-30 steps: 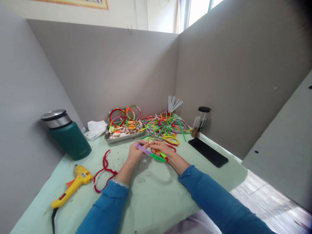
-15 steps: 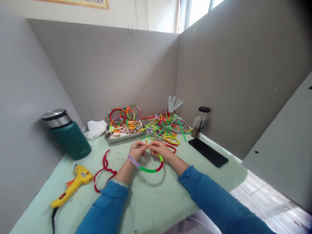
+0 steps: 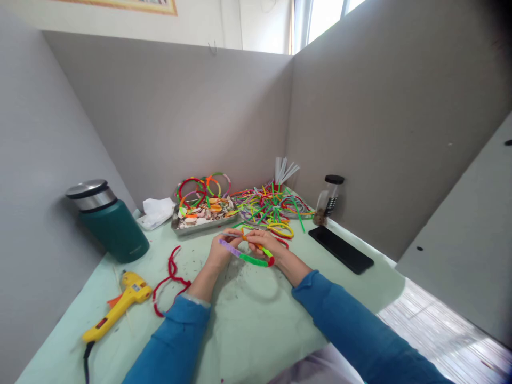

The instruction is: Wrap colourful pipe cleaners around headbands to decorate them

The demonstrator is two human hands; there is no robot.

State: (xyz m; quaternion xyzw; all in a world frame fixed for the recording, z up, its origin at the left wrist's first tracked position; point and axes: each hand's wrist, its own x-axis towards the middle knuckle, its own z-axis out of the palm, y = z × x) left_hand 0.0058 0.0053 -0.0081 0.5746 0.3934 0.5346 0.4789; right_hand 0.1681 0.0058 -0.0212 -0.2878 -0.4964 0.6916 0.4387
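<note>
Both hands meet over the middle of the table, and the ring hangs between them, just above the green cloth. It is a hoop of short coloured tube pieces, purple, green and red, tilted so that I see it nearly edge-on. The left hand pinches the purple side. The right hand is closed on the far side near the red piece, fingertips turned in toward the left. A thin grey end pokes out between the two hands; I cannot tell whether it is wire or cord.

The ring looks very light and springy, likely to flex out of round under a firm squeeze. The smooth tube pieces may slide along their core, so a fingertip pinch near the open ends seems the safest hold.

Behind the hands lie a tray of shells and a heap of loose straws. A red pipe cleaner, a glue gun and a flask sit to the left, a phone to the right.
</note>
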